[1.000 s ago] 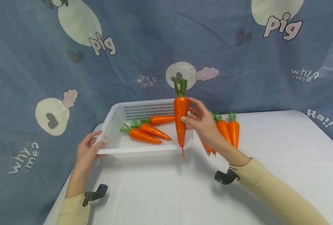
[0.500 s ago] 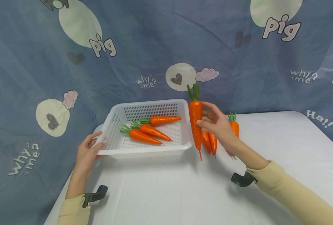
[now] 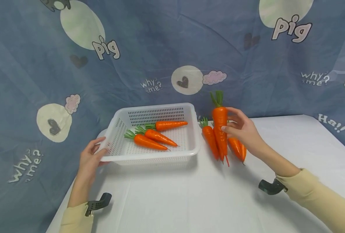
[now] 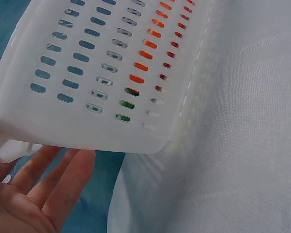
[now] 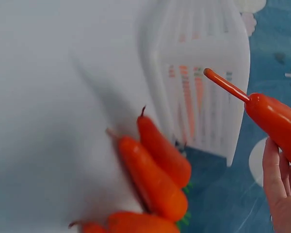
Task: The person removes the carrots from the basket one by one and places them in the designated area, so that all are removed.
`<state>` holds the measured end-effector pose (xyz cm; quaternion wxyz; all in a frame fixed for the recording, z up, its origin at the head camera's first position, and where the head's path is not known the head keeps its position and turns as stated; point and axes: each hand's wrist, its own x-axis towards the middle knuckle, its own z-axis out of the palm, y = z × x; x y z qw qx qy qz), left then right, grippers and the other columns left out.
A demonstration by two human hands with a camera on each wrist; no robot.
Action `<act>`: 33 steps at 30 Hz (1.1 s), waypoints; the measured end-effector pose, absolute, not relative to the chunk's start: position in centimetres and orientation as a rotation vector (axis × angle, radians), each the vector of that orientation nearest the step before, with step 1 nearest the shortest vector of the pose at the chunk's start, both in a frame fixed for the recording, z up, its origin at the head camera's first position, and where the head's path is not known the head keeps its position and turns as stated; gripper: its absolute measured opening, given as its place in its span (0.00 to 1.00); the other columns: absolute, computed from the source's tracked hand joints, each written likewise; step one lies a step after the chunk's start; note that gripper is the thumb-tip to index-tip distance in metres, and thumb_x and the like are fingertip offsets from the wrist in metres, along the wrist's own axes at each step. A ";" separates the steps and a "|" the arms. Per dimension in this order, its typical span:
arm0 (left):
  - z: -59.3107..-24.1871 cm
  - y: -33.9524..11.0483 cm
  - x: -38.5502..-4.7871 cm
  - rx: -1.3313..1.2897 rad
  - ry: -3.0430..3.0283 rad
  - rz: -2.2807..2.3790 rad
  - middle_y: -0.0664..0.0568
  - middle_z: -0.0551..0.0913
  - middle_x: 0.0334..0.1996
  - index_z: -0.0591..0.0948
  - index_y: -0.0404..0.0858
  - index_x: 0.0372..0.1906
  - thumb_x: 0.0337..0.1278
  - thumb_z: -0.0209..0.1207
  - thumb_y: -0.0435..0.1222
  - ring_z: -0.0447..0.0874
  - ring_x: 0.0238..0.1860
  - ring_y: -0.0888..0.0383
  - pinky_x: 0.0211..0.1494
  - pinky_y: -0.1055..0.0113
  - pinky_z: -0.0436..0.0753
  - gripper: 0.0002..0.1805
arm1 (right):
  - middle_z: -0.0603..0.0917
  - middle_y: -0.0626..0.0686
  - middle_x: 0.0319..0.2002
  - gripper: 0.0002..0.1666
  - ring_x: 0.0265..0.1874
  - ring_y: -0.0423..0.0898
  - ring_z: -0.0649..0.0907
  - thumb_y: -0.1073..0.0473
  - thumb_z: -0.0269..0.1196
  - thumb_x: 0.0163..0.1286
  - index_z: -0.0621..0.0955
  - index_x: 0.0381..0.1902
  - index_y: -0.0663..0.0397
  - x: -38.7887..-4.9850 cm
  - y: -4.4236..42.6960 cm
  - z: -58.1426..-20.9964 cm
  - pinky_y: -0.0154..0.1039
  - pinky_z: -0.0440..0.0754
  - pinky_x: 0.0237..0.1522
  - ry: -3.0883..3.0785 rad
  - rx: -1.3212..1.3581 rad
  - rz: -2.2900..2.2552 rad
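Note:
My right hand pinches an orange carrot with green stalks, thumb in front and fingers behind. The carrot hangs upright, thin tip down, over several other carrots lying on the table right of the basket. In the right wrist view, the held carrot points its tip toward the basket. My left hand holds the left end of a white perforated plastic basket, thumb at the rim; in the left wrist view its fingers reach beneath the lip. Three carrots lie inside the basket.
A white cloth covers the table. Behind it hangs a blue printed curtain, close to the basket's back edge. Black wrist cameras sit on both sleeves.
My right hand has carried the carrot rightward, from over the basket's right end to above the carrots on the table. My left hand and the basket stay put.

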<state>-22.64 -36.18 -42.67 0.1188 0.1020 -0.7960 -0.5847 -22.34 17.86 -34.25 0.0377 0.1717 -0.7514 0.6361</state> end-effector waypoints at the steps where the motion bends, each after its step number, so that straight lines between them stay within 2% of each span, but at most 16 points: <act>1: -42.9 -36.4 -22.8 0.303 -2.311 -1.722 0.49 0.76 0.57 0.74 0.56 0.66 0.61 0.63 0.41 0.80 0.46 0.56 0.35 0.63 0.85 0.28 | 0.76 0.58 0.56 0.36 0.48 0.44 0.82 0.61 0.62 0.69 0.64 0.72 0.48 -22.3 18.2 -34.3 0.40 0.84 0.42 -2.307 0.521 1.943; 11: -39.9 -33.8 -20.5 0.326 -2.289 -1.728 0.46 0.77 0.56 0.75 0.51 0.66 0.61 0.62 0.38 0.79 0.45 0.55 0.34 0.64 0.85 0.26 | 0.74 0.58 0.57 0.37 0.46 0.39 0.82 0.59 0.61 0.71 0.61 0.73 0.49 -22.5 21.3 -34.5 0.37 0.83 0.41 -2.388 0.409 1.899; 16: -38.9 -33.1 -20.0 0.341 -2.331 -1.690 0.45 0.75 0.57 0.72 0.49 0.68 0.64 0.58 0.37 0.78 0.47 0.54 0.36 0.65 0.84 0.27 | 0.74 0.55 0.55 0.37 0.43 0.37 0.83 0.59 0.61 0.71 0.60 0.74 0.52 -22.8 23.0 -34.9 0.38 0.84 0.38 -2.413 0.331 1.878; 23: -40.9 -34.7 -21.3 0.354 -2.327 -1.691 0.49 0.78 0.56 0.74 0.55 0.66 0.61 0.62 0.39 0.80 0.46 0.55 0.35 0.64 0.85 0.27 | 0.72 0.63 0.59 0.39 0.42 0.32 0.81 0.58 0.60 0.72 0.57 0.75 0.55 -23.3 25.0 -35.9 0.38 0.84 0.37 -2.492 0.254 1.786; 27: -42.1 -35.6 -22.1 0.314 -2.309 -1.709 0.48 0.78 0.56 0.75 0.55 0.66 0.60 0.63 0.39 0.80 0.46 0.54 0.34 0.64 0.85 0.27 | 0.69 0.68 0.62 0.40 0.42 0.31 0.80 0.56 0.60 0.72 0.57 0.75 0.57 -23.4 25.9 -36.3 0.38 0.84 0.37 -2.568 0.238 1.752; 33: -42.3 -35.8 -22.2 0.310 -2.325 -1.706 0.50 0.77 0.56 0.74 0.57 0.66 0.61 0.62 0.41 0.80 0.46 0.56 0.35 0.63 0.85 0.27 | 0.68 0.70 0.63 0.42 0.39 0.31 0.79 0.53 0.60 0.72 0.56 0.75 0.58 -23.9 27.2 -36.6 0.39 0.85 0.38 -2.697 0.180 1.694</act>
